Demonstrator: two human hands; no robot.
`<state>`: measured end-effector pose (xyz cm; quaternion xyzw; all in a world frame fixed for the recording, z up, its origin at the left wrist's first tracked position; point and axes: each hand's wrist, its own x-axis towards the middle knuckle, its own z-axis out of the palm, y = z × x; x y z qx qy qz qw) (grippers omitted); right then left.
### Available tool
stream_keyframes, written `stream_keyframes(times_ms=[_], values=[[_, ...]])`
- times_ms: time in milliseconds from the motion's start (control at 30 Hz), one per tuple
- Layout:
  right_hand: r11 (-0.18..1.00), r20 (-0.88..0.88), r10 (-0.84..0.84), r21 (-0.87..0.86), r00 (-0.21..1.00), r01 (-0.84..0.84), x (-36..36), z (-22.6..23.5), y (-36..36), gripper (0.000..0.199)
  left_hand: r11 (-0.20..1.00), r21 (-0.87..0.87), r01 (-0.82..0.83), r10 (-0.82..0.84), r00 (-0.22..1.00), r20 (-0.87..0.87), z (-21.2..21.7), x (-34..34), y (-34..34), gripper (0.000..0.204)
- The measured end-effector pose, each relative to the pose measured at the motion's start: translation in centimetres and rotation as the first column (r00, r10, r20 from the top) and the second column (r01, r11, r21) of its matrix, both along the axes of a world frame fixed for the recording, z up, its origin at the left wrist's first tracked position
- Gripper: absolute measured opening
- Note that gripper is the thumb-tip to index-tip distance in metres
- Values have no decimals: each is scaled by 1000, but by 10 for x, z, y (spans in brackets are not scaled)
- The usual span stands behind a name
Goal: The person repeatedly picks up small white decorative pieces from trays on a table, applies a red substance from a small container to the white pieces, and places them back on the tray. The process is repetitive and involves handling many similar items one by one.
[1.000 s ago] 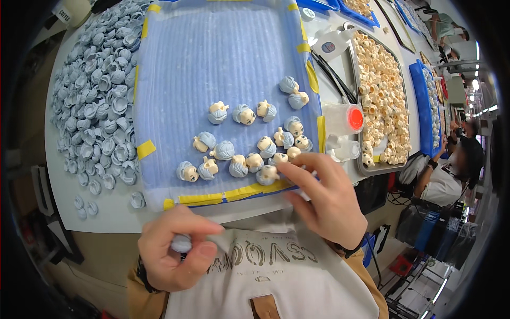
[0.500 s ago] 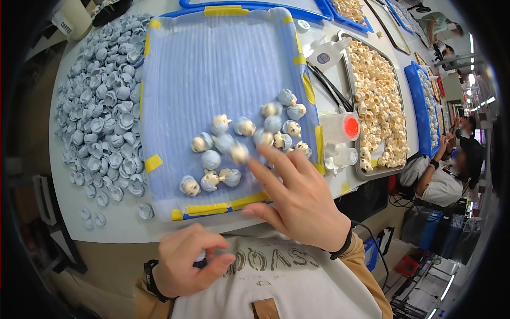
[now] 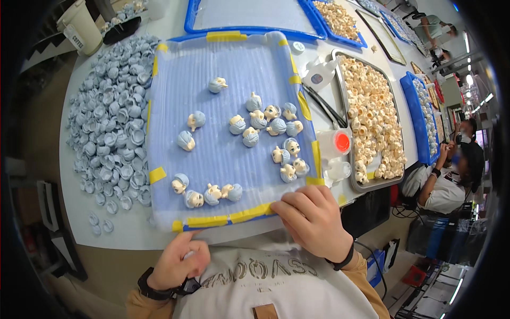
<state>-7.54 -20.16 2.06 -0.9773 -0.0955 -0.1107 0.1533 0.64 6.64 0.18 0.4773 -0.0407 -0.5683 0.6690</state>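
Note:
A blue tray (image 3: 234, 43) lined with translucent film has yellow tape along its rim. Several small doll heads (image 3: 250, 137) with pale blue hair lie scattered inside, some tipped over. My right hand (image 3: 313, 218) is closed at the tray's front right edge, its fingertips on the tape. Below the front left edge, my left hand (image 3: 178, 261) is curled, one finger reaching up to the rim. A small pale patch shows between its thumb and fingers; what it is, I cannot make out.
Left of the tray spreads a pile of pale blue hair shells (image 3: 114, 111). A metal tray (image 3: 393, 98) of cream face parts stands right. Between them are a white bottle (image 3: 321, 73), black tweezers (image 3: 329, 106) and a container with a red top (image 3: 341, 142). A person (image 3: 443, 178) sits far right.
The doll heads have shifted and spread, several now farther from me. My right hand has drawn back from among them to the front edge. My left hand's finger has come up to the rim.

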Motion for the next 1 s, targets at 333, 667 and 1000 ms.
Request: stream_keyframes(times_ms=[333, 667, 1000], values=[[994, 364, -107, 72, 925, 86, 7, 37, -4, 36, 940, -306, -151, 203, 968, 145, 29, 3, -3, 62], [990, 353, -111, 116, 929, 74, 4, 32, -9, 36, 942, -308, -130, 197, 960, 197, 25, 1, -7, 64], [979, 195, -54, 204, 979, 13, -1, 20, -9, 38, 975, -197, -106, 145, 970, 194, 16, 1, -6, 56]])
